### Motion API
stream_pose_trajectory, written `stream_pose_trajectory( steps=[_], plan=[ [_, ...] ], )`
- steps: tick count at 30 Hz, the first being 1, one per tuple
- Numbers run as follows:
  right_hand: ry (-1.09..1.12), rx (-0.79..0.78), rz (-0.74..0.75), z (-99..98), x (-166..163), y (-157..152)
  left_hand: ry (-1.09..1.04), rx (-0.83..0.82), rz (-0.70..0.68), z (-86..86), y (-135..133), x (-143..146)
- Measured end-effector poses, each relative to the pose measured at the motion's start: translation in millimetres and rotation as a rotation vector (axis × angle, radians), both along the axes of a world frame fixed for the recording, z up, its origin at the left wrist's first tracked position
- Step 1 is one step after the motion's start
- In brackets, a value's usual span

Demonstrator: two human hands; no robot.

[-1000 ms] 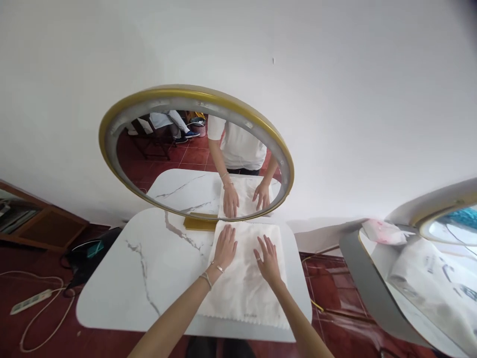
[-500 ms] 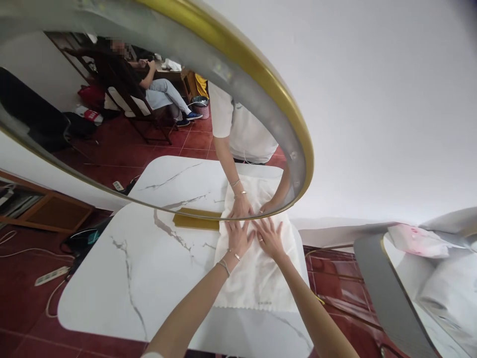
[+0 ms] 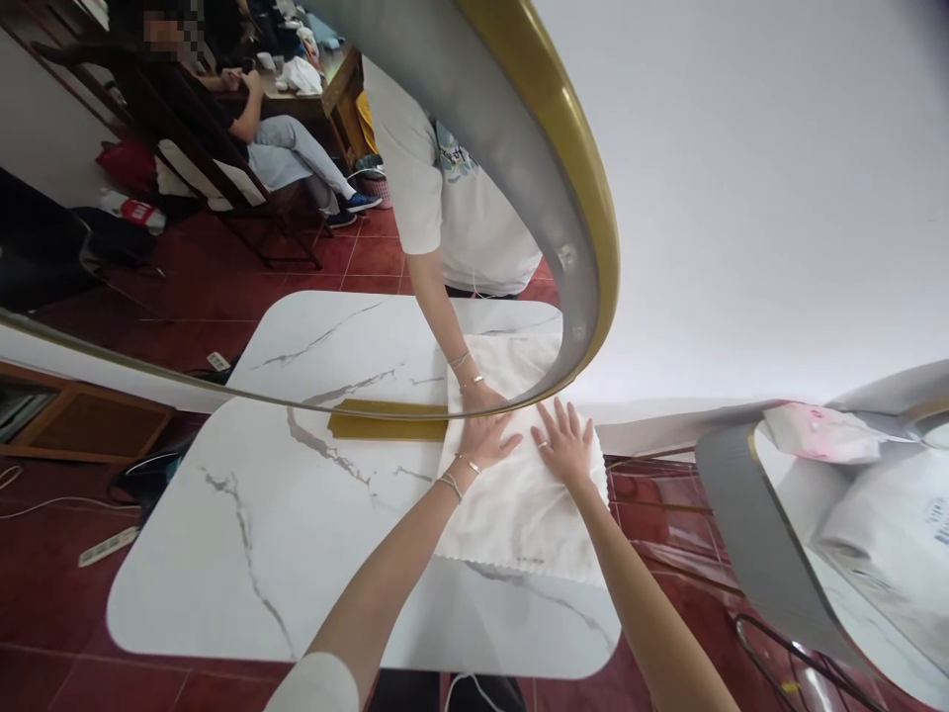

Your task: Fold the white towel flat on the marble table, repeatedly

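Note:
A white cloth [image 3: 511, 524] with a scalloped near edge lies spread on the white marble-patterned table [image 3: 318, 574], with soft wrinkles in it. My left hand [image 3: 485, 442] presses flat on its left part, thumb out to the side; bracelets circle that wrist, and the mirror's rim partly hides the fingertips. To the right, my right hand [image 3: 567, 447] rests palm down on the cloth with spread fingers and a ring on one of them. Neither hand grasps anything. The cloth's far end passes behind the mirror's lower edge, or is hidden by it.
A large gold-rimmed mirror [image 3: 593, 198] leans over the table's far side, reflecting a seated person and my own arm. Its gold base [image 3: 392, 423] stands left of the cloth. At right is a grey-edged table [image 3: 763, 534] bearing a pink-and-white packet [image 3: 822, 433]. A power strip [image 3: 109, 546] lies on the floor.
My hands have spread farther apart over the cloth, the right one sliding toward its right edge. The view has shifted slightly, and the cloth's near edge appears higher in the picture.

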State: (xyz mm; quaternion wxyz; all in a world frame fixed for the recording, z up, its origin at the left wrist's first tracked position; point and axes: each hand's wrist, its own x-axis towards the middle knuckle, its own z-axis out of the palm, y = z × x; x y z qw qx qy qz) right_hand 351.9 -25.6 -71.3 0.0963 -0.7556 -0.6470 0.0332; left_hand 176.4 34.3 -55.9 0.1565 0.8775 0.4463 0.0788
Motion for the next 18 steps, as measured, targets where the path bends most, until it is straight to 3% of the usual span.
stream_pose_trajectory(
  steps=[5,11,13,15,18],
  plan=[
    [-0.056,0.039,0.042,1.8,-2.2,-53.1,-0.047,0.134,0.035,-1.3,-55.0,-4.5],
    [-0.061,0.044,0.259,2.5,-26.5,-191.3,-0.022,0.127,-0.039,5.6,-165.8,-54.2],
    [-0.074,0.046,0.274,1.5,-34.4,-224.8,0.0,0.116,-0.06,6.5,-190.3,-66.9],
    [-0.075,0.048,0.263,0.2,-37.1,-236.5,0.005,0.111,-0.066,5.4,-197.9,-70.0],
    [-0.06,0.038,0.237,-1.2,-28.4,-212.9,-0.021,0.1,-0.047,0.9,-176.3,-56.9]
  ],
)
